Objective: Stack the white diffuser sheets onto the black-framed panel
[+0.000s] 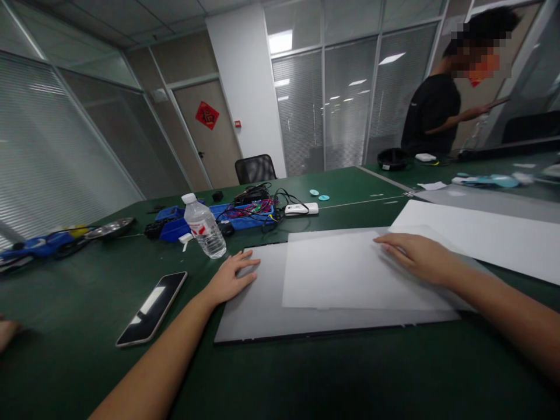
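Note:
A thin grey panel with a dark edge lies flat on the green table. Over most of it is a translucent white sheet, set off toward the right of the panel. My left hand rests on the panel's left edge with its fingers spread, holding nothing. At the sheet's upper right, the fingers of my right hand are pressed together on the sheet in a pinch. The fingertips' exact hold is partly hidden by the hand. More thin sheet material extends under and beyond my right wrist.
Left of the panel are a smartphone and a water bottle. Behind stand blue trays of cables and a white device. A large white sheet lies right. A person stands far right; another hand shows at left.

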The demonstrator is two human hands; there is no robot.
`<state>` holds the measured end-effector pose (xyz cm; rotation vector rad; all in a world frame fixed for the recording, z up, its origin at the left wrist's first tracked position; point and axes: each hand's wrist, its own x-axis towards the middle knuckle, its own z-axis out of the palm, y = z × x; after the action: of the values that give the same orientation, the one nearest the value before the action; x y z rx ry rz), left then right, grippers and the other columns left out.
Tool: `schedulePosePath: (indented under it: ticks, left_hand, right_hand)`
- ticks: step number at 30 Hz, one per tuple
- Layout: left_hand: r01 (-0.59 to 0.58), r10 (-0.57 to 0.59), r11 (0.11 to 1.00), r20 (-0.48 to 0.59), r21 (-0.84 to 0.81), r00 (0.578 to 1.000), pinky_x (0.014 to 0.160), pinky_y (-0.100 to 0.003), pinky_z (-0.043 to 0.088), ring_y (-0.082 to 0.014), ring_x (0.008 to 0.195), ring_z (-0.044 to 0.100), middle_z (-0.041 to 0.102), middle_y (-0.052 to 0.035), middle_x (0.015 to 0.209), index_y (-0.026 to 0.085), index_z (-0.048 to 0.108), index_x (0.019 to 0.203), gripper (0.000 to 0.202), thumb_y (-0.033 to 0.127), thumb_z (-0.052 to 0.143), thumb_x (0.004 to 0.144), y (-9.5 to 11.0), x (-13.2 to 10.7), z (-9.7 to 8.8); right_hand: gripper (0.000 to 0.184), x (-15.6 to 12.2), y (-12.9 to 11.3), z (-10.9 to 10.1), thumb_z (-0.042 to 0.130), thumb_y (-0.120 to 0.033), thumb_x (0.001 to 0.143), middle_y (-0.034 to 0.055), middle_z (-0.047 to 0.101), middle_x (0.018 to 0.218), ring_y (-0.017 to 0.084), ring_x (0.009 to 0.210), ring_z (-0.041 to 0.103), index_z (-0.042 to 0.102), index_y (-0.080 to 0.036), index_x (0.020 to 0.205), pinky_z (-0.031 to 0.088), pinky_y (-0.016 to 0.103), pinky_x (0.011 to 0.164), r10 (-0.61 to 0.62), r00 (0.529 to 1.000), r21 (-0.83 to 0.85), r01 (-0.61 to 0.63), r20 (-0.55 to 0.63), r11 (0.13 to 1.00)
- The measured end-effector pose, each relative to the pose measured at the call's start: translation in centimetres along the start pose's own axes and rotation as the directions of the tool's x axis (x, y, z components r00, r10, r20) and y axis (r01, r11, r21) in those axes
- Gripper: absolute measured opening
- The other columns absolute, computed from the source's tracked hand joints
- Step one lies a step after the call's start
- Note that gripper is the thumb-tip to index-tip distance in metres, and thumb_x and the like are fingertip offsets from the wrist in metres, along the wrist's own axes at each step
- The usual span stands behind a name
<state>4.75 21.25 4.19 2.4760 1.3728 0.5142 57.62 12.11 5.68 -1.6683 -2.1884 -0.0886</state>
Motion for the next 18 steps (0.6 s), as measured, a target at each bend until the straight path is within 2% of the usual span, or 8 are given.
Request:
schedulePosePath:
  ticks: [3,5,9,14,18]
  left_hand:
    - [-0.004,0.004,1.0,-0.005,0.0,1.0,0.127,-0.061,0.024,-0.0378,0.155,0.037,0.049,-0.0106,0.164,0.027,0.07,0.139,0.057,0.057,0.062,0.092,0.0,0.0,0.0]
    - [-0.006,0.006,1.0,-0.011,0.001,1.0,0.128,-0.06,0.024,-0.0374,0.155,0.038,0.049,-0.0114,0.163,0.026,0.07,0.14,0.057,0.056,0.063,0.092,0.1,0.0,0.0]
    - [-0.008,0.008,1.0,-0.023,-0.007,1.0,0.127,-0.06,0.026,-0.0367,0.154,0.04,0.05,-0.0112,0.163,0.025,0.068,0.141,0.057,0.054,0.063,0.092,0.0,0.0,0.1]
    - [-0.003,0.001,0.999,-0.061,-0.045,0.998,0.127,-0.059,0.028,-0.0366,0.153,0.043,0.054,-0.0115,0.16,0.024,0.071,0.137,0.057,0.059,0.057,0.094,-0.2,0.1,0.3]
    - [0.014,-0.017,0.998,-0.059,-0.057,0.998,0.127,-0.058,0.029,-0.036,0.152,0.044,0.055,-0.0129,0.159,0.023,0.072,0.136,0.06,0.064,0.051,0.097,-0.1,0.2,0.3]
  right_hand:
    - [0.057,-0.3,2.1,-0.8,0.033,-0.053,0.106,0.0131,0.072,0.128,0.038,0.116,0.067,0.075,-0.02,0.127,0.054,0.059,0.098,0.167,0.985,-0.15,-0.171,-0.038,0.974]
    - [0.059,-0.5,3.2,-0.9,0.032,-0.054,0.106,0.0135,0.073,0.126,0.038,0.112,0.068,0.076,-0.02,0.125,0.055,0.057,0.093,0.213,0.977,-0.18,-0.211,-0.007,0.961]
    - [0.054,-0.6,3.0,-0.2,0.041,-0.057,0.103,0.01,0.072,0.13,0.034,0.115,0.068,0.075,-0.023,0.128,0.054,0.056,0.099,0.084,0.994,-0.051,-0.081,0.064,0.995]
    - [0.05,-0.2,-0.5,0.6,0.047,-0.057,0.101,0.0066,0.07,0.134,0.032,0.123,0.065,0.075,-0.025,0.128,0.05,0.057,0.109,-0.083,0.993,0.01,0.083,0.078,0.997]
    - [0.048,0.0,-2.9,0.6,0.045,-0.054,0.103,0.0053,0.068,0.138,0.031,0.127,0.064,0.076,-0.027,0.128,0.05,0.056,0.111,-0.161,0.981,0.029,0.159,0.106,0.987]
